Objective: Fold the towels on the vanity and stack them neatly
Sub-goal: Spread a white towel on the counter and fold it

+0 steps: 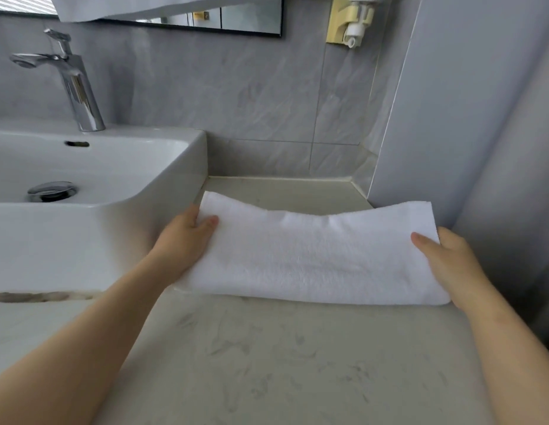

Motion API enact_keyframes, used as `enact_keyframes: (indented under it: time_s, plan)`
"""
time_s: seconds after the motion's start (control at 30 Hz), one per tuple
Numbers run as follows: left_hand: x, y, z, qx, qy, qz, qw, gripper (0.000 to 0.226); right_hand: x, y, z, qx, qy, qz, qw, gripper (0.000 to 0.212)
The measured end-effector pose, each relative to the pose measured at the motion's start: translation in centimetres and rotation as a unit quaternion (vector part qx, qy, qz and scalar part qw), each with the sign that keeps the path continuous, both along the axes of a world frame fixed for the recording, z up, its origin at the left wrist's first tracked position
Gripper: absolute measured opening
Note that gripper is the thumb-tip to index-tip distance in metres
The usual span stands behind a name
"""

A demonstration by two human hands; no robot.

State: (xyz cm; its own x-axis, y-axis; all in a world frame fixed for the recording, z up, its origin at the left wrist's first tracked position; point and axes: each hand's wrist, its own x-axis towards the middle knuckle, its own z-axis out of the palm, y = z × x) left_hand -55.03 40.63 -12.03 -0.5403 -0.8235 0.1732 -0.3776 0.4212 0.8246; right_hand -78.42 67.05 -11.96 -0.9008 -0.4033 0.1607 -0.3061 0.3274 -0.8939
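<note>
- Grey marbled tiles point(236, 87) run across the back wall, smooth with pale veins, and a black-framed mirror point(205, 23) hangs at the top.
- Below them is the vanity countertop point(267, 363), pale stone with faint grey streaks and a matte finish.
- On the left sits a white basin point(83, 240), glossy ceramic with rounded corners. It has a chrome drain plug point(51, 191) and an oval overflow slot.
- Behind the basin rises a polished chrome faucet point(74, 84), a slanted column with a lever on top.
- High on the right, a cream and white plastic dispenser point(353, 19) is fixed to the wall, nozzle pointing down.
- Now the towel point(313, 256): white, nubbly terry, folded into a long band lying across the countertop just right of the basin.
- Its near edge is a soft rounded fold on the stone, while its far edge sags in the middle and rises at both ends.
- The left hand point(187, 237) grasps the towel's left end, thumb pressed on top and fingers tucked out of sight at the edge.
- The right hand point(445, 259) grasps the right end the same way, thumb flat on the cloth and fingers hidden beneath.
- Both forearms are bare and stretched forward.
</note>
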Motion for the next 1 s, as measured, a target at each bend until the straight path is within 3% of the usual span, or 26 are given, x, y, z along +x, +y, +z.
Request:
enact_keyframes:
  time_s: [0.1,0.3,0.43,0.63,0.73,0.83,0.93,1.0]
  plan:
    - [-1.1,-1.3,-1.0,0.026,-0.042,-0.011,0.999,0.034,-0.6,-0.4,-0.8,0.037,-0.004,-0.011,0.999,0.023]
    - [-3.3,-3.1,-0.3,-0.014,-0.173,0.020,0.985,0.031,-2.2,-1.9,-0.5,0.131,-0.016,-0.026,0.991,0.011]
    - [-3.9,-3.9,-0.6,-0.022,-0.209,0.022,0.977,0.017,-3.2,-2.2,-0.6,0.161,-0.024,-0.042,0.986,0.020]
    - [-4.8,-4.1,-0.4,-0.027,-0.236,0.022,0.971,0.033,-3.7,-2.3,-0.4,0.151,-0.039,-0.036,0.987,0.035]
    - [-5.1,-4.5,-0.3,-0.051,-0.182,0.039,0.981,0.026,-4.2,-2.5,-0.8,0.198,0.035,-0.053,0.978,0.030]
    - [-5.3,-4.8,0.2,-0.007,-0.071,0.034,0.997,0.014,-4.8,-2.7,-0.5,0.143,0.089,-0.059,0.984,0.026]
    - [-5.3,-4.6,0.7,0.150,0.046,-0.019,0.987,0.013,-4.8,-2.9,-0.1,0.038,0.049,-0.040,0.997,0.022]
    - [-5.5,-4.6,0.3,0.146,0.026,-0.038,0.988,0.025,-4.7,-3.0,-0.4,0.022,-0.013,-0.019,0.999,0.017]
